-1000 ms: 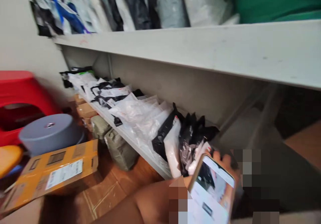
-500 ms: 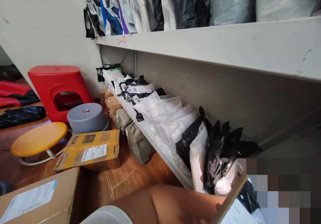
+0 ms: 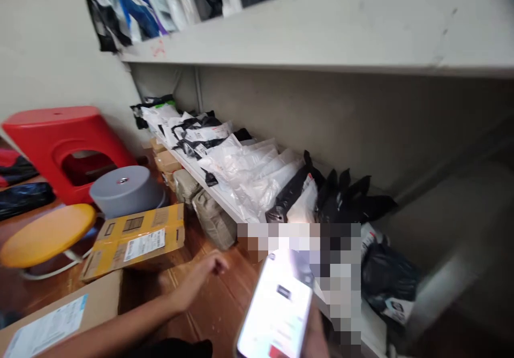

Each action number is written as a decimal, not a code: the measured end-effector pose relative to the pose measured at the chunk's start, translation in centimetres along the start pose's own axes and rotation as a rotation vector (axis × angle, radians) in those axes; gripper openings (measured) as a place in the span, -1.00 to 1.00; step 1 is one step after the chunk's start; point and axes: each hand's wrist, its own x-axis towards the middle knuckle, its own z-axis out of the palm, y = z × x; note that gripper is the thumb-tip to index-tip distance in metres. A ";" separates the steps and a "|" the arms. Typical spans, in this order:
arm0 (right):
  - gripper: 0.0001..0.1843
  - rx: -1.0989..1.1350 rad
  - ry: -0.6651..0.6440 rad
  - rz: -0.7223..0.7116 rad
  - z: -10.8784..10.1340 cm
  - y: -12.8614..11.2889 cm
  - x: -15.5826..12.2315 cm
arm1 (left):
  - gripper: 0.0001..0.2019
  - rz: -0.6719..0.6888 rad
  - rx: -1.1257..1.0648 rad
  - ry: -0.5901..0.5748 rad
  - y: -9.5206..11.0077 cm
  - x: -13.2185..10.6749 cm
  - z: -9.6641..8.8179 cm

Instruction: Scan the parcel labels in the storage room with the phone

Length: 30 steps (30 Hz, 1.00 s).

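My right hand [image 3: 316,332] grips a smartphone [image 3: 277,307], its lit white screen tilted toward me; most of the fingers are behind it. My left hand [image 3: 212,264] reaches in from the lower left, fingers curled in and nothing visible in them. It hovers above the wooden floor [image 3: 219,302], apart from the phone and parcels. Beyond both hands, white plastic mailing bags [image 3: 252,170] and black ones [image 3: 289,195] stand in a row on the low shelf [image 3: 193,172]. Blocky blurring covers the area right behind the phone.
An upper shelf [image 3: 281,37] holding more bags overhangs the row. On the left are a red stool [image 3: 56,128], a grey stool [image 3: 124,187], a yellow round seat [image 3: 48,235] and cardboard boxes [image 3: 148,224]. Wrapped parcels [image 3: 212,219] lie under the low shelf.
The phone has come from the lower right corner toward the middle, its screen now facing me. My left hand now shows over the floor. The camera view has shifted right.
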 end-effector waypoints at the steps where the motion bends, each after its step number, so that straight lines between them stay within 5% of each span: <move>1: 0.19 0.016 0.042 0.030 1.0 0.2 -0.4 | -0.42 -0.197 -0.246 -0.086 -0.2 -0.9 -1.2; 3: 0.27 0.103 0.194 0.198 3.3 0.8 -0.4 | -0.33 -0.416 -0.515 -0.340 0.6 -2.3 -2.1; 6: 0.30 0.231 0.285 0.294 5.9 2.1 1.0 | -0.34 -0.485 -0.674 -0.569 2.6 -3.0 -1.1; 13: -0.29 0.111 0.266 0.259 5.7 6.3 2.3 | -0.32 -0.483 -0.619 -0.435 0.8 -1.9 0.8; 17: -0.48 0.019 0.305 0.211 5.3 8.5 2.6 | -0.13 -0.569 -0.539 -0.404 -0.3 -2.0 1.1; 22: -0.68 0.076 0.272 0.179 5.0 9.0 3.1 | -0.22 -0.572 -0.582 -0.353 -0.4 -2.1 1.0; 26: -0.64 0.189 0.185 0.192 4.5 7.5 3.4 | -0.41 -0.604 -0.569 -0.440 0.1 -2.1 0.6; 30: -0.51 0.208 0.062 0.240 4.1 6.1 3.5 | -0.34 -0.646 -0.602 -0.424 0.3 -2.1 0.4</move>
